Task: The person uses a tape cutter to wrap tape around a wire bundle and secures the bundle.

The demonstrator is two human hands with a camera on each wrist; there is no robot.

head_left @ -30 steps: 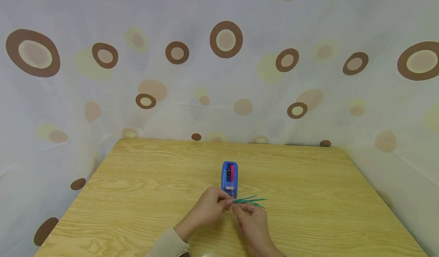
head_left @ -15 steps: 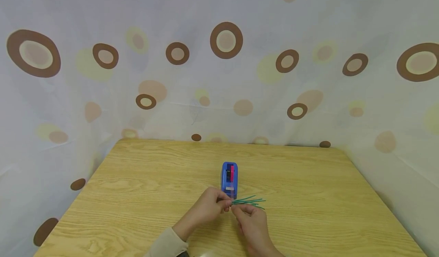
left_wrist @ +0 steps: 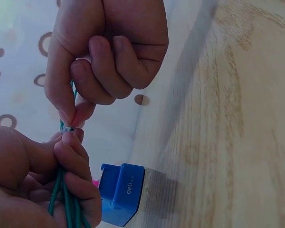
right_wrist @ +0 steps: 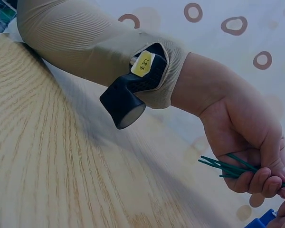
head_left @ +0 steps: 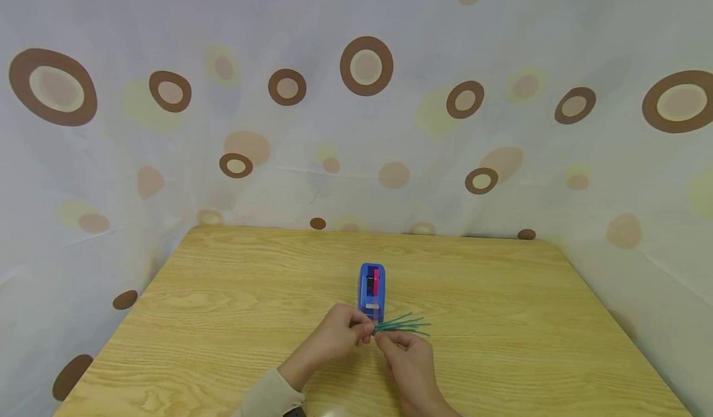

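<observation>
In the head view my left hand [head_left: 337, 336] pinches a bundle of thin green wires [head_left: 402, 325], whose free ends fan out to the right. The right wrist view shows the wires' other ends [right_wrist: 225, 167] sticking out past the left palm. My right hand [head_left: 411, 361] has thumb and index finger pinched at a strip of clear tape [head_left: 375, 315] where it meets the bundle; the fingertips partly hide this spot. From there the tape runs back to a blue tape dispenser [head_left: 364, 293] with a pink roll core. Both hands' fingertips nearly meet in the left wrist view.
The dispenser stands on a wood-grain table [head_left: 250, 275], just beyond the hands. A pale curtain [head_left: 423, 33] with brown rings surrounds the table's back and sides. A black wrist camera [right_wrist: 126, 102] sits on the left sleeve [right_wrist: 80, 40].
The free ends of the green wires have turned and spread a little more. My left hand has shifted slightly left; the right hand stays nearly in place, and the dispenser has not moved.
</observation>
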